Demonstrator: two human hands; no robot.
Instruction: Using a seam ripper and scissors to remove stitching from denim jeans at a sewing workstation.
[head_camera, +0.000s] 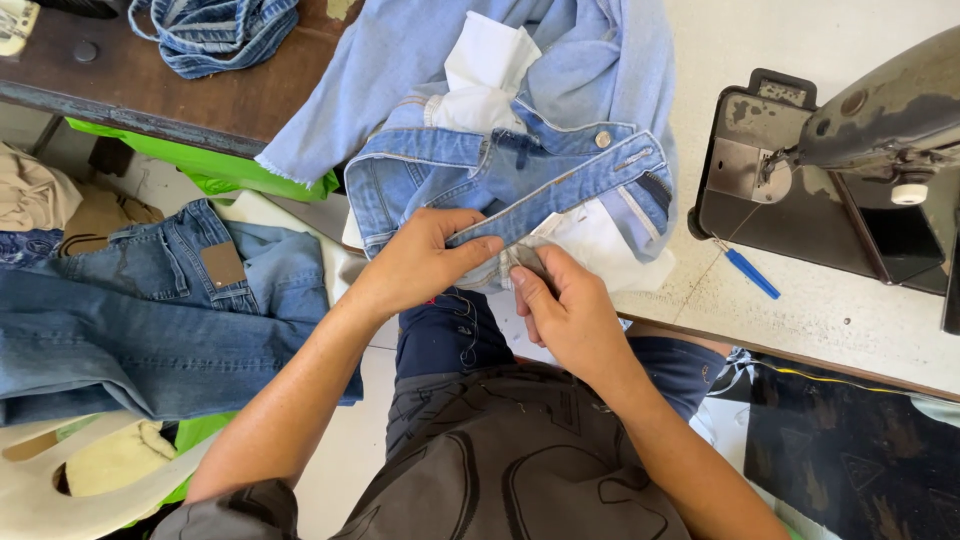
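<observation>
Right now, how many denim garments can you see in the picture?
3: light blue jeans in both hands, darker jeans piled at left, a folded piece top left. More may lie hidden in the pile.

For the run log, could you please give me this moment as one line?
left hand: pinching jeans waistband | right hand: gripping waistband end | sewing machine: right, untouched | blue tool: on table

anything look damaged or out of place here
The light blue jeans have a frayed, raw-cut edge hanging off the table. A blue seam ripper lies loose beside the sewing machine.
</observation>
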